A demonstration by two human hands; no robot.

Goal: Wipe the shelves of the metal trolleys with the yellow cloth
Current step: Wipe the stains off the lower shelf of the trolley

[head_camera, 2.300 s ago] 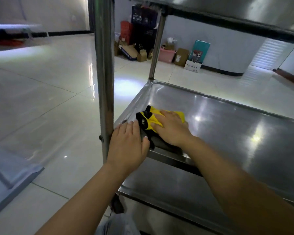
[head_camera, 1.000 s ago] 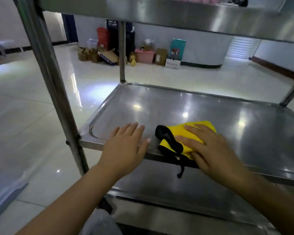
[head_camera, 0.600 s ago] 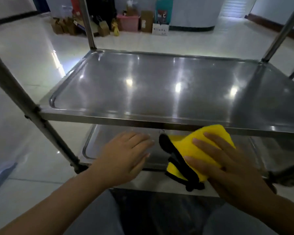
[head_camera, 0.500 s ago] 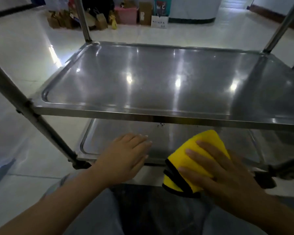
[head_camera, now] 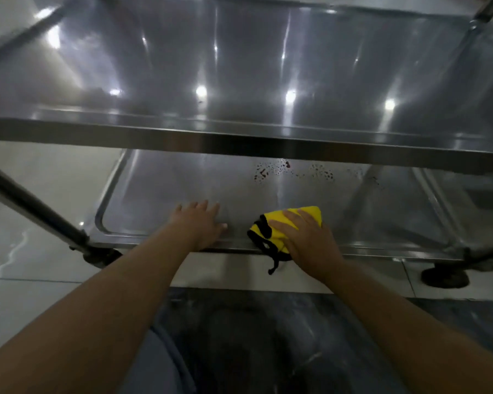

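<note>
The folded yellow cloth [head_camera: 291, 223], edged in black, lies at the front edge of the metal trolley's bottom shelf [head_camera: 182, 189]. My right hand [head_camera: 305, 240] presses flat on the cloth with straight fingers. A black loop of the cloth hangs over the shelf's front rim. My left hand [head_camera: 199, 223] rests flat on the same shelf, just left of the cloth, fingers spread. The middle shelf [head_camera: 239, 66] spans the view above both hands.
Dark specks [head_camera: 285, 170] mark the bottom shelf behind the cloth. A trolley post [head_camera: 34, 211] slants down at the left to a caster [head_camera: 103, 257]; another caster [head_camera: 443, 275] stands at the right. My knees fill the lower view over pale floor tiles.
Both hands dropped from the middle shelf to the bottom shelf. The cloth, held off the shelf half a second ago, now lies pressed on it.
</note>
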